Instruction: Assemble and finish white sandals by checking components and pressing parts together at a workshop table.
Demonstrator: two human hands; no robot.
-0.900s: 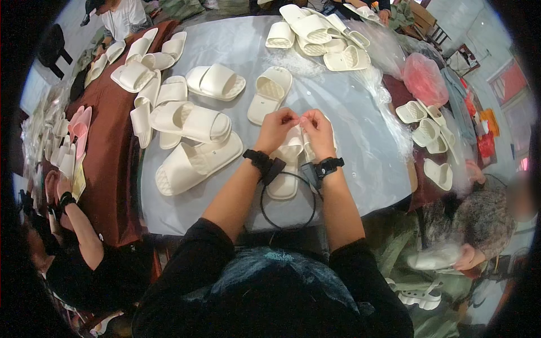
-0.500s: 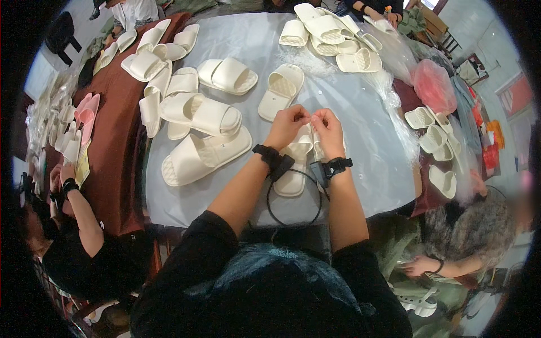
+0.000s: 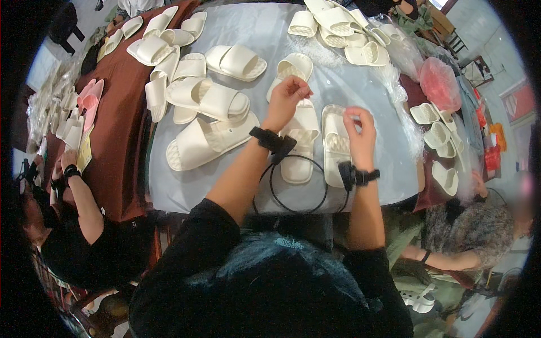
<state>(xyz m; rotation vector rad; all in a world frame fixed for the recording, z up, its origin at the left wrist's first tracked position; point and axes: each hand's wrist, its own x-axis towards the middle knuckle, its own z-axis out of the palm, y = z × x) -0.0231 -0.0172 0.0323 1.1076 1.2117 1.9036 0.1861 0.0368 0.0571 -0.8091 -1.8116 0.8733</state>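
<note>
My left hand is raised over the table with thumb and fingertips pinched together. Anything in that pinch is too small to make out. Level with it, further right, my right hand curls thumb and forefinger toward each other; I cannot make out anything between them. Below and between the hands lie two cream slide slippers, a left one and a right one, side by side with toes toward me. Behind my left hand, another cream slipper is partly covered. Black straps with a looped cable circle both wrists.
Cream slippers crowd the left of the grey-covered table; another heap stands at the far right. Clear plastic bags line the right edge, near a pink bag. Co-workers sit on both sides; one's hand is at the left.
My hands, together half a second ago, have come apart, the right one moving rightward. The two slippers beneath them are now more exposed. The whole view has shifted slightly.
</note>
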